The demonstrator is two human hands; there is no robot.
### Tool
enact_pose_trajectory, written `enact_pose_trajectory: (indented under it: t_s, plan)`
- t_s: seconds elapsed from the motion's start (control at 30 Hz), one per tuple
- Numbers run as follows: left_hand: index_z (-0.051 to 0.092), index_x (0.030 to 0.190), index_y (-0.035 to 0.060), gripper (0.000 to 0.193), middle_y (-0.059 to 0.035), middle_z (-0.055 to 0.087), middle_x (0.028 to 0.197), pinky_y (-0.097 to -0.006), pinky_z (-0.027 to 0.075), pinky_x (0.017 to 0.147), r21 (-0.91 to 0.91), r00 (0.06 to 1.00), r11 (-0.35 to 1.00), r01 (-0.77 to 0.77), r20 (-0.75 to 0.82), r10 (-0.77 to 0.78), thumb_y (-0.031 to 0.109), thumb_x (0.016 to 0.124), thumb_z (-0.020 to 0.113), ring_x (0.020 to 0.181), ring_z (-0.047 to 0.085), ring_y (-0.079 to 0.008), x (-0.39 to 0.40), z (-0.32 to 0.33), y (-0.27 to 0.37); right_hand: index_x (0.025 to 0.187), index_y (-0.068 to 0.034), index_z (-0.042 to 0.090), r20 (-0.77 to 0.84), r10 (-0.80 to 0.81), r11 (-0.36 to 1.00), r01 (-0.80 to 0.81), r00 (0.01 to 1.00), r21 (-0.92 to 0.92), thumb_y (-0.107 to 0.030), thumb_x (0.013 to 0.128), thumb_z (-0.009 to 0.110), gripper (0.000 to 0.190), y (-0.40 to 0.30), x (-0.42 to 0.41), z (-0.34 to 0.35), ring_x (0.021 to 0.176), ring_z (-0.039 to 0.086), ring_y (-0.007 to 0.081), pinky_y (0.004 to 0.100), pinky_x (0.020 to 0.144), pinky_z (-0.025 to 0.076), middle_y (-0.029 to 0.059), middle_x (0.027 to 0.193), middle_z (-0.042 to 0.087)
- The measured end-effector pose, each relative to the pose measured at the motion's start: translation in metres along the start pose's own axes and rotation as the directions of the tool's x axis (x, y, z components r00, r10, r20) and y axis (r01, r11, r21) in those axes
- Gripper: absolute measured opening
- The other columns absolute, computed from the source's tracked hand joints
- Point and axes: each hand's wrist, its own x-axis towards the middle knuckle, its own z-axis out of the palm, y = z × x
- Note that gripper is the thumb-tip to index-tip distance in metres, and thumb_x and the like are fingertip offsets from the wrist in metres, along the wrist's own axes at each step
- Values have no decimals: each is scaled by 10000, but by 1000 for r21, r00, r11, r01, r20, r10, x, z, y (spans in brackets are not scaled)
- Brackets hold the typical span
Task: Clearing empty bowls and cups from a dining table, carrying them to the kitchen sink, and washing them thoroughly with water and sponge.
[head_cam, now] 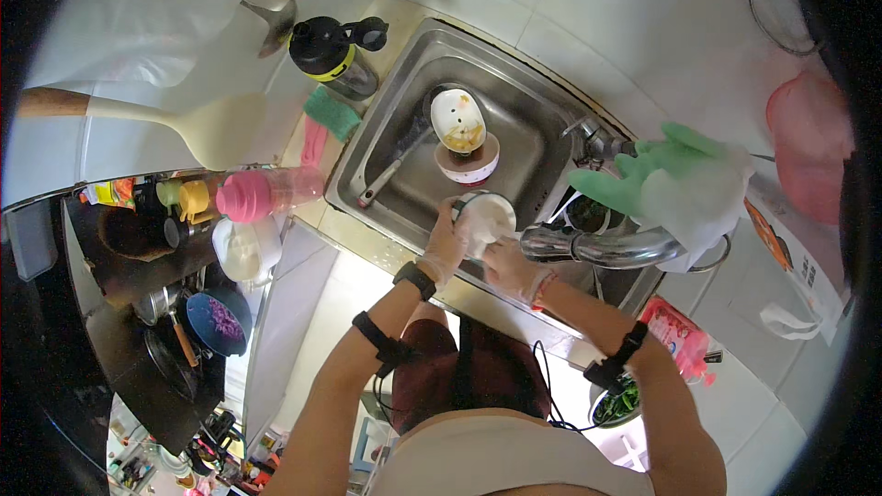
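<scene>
In a clear thin glove, my left hand [444, 244] grips a white bowl with a dark rim [499, 205] at the sink's near edge. My right hand [506, 263], also gloved, reaches to the bowl's near side with fingers curled. A blurred white patch lies between the hands; whether it is cloth, foam or water is unclear. Beyond them in the stainless steel sink [527, 93], a white oval dish with holes and yellow food scraps [456, 114] rests on a patterned bowl [470, 169]. A long-handled utensil [382, 182] leans at the sink's left.
A chrome faucet [613, 249] arches in from the right. Green rubber gloves [620, 179] hang beside it. Left of the sink are a black-lidded bottle [337, 58], a green sponge [332, 114] and a pink-capped bottle [269, 193]. A pale spatula [213, 127] hangs upper left.
</scene>
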Motion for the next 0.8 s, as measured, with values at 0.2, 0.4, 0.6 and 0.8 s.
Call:
enact_pose_trajectory:
  t_s: [0.2,0.4,0.6,0.8]
  plan:
    - [340,1320,156,484,-200,519,1164,-431,572,482,-49,862,889,456,273,-427,147,848,442,939,597,-341,35,-10,45,1012,-80,572,-534,-204,957,54,821,-284,-244,915,524,197,77,13,47,984,543,178,339,889,452,59,941,591]
    - [359,1358,196,523,-178,505,1235,-408,295,1036,-227,985,969,96,-115,-125,156,856,500,1136,482,-380,3,26,-11,924,-37,598,-453,329,878,-92,828,469,-147,818,599,153,-38,15,10,832,600,321,394,730,477,149,880,616]
    - [380,1338,222,470,-148,514,1254,-388,544,747,67,892,969,238,379,-246,210,880,486,1084,546,-346,31,-15,20,876,-91,627,-340,-101,968,171,935,182,-191,830,584,118,29,1,-3,784,554,308,387,724,447,110,829,585]
    - [368,1359,232,539,-159,508,1256,-376,442,938,337,851,831,-442,-134,507,70,854,467,1109,527,-354,14,11,-41,924,-78,627,-418,-37,985,103,907,136,-89,806,559,137,7,20,32,643,534,330,359,628,471,123,756,580]
